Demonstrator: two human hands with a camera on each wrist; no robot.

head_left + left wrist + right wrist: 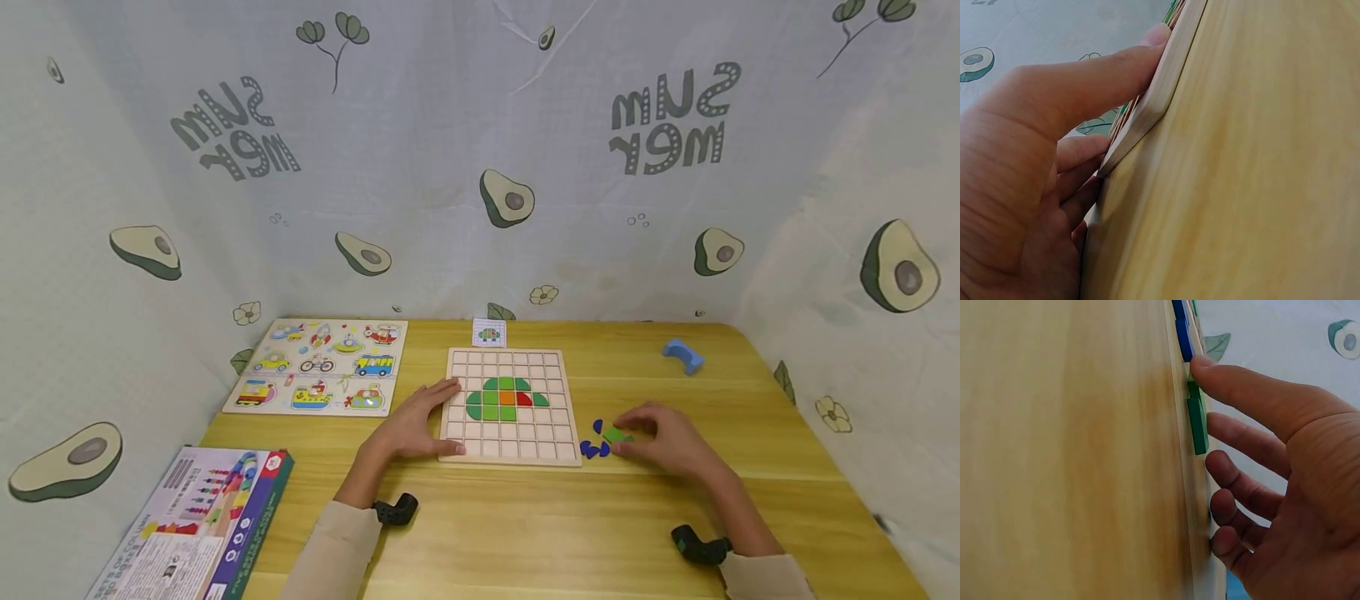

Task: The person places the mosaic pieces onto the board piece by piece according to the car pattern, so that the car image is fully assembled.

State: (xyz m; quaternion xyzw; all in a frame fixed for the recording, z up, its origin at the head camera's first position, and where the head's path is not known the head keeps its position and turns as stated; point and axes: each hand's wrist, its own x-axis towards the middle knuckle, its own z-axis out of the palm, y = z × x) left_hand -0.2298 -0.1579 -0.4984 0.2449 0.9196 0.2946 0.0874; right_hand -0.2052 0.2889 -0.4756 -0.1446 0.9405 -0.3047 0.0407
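Note:
A wooden grid board lies mid-table, bearing light green squares, an orange square, a red piece and dark green rounded pieces. My left hand rests at its left side, thumb on the near left corner and fingertips by the left edge. Right of the board, my right hand hovers low, thumb and index finger spread on either side of light green tiles. A dark green piece lies beside them. Several blue rounded pieces are scattered just left of those fingertips.
Behind the board sits a small pattern card. A vehicle puzzle board occupies the back left, and a toy box the front left. A blue arched block lies back right. Printed cloth hangs behind the table.

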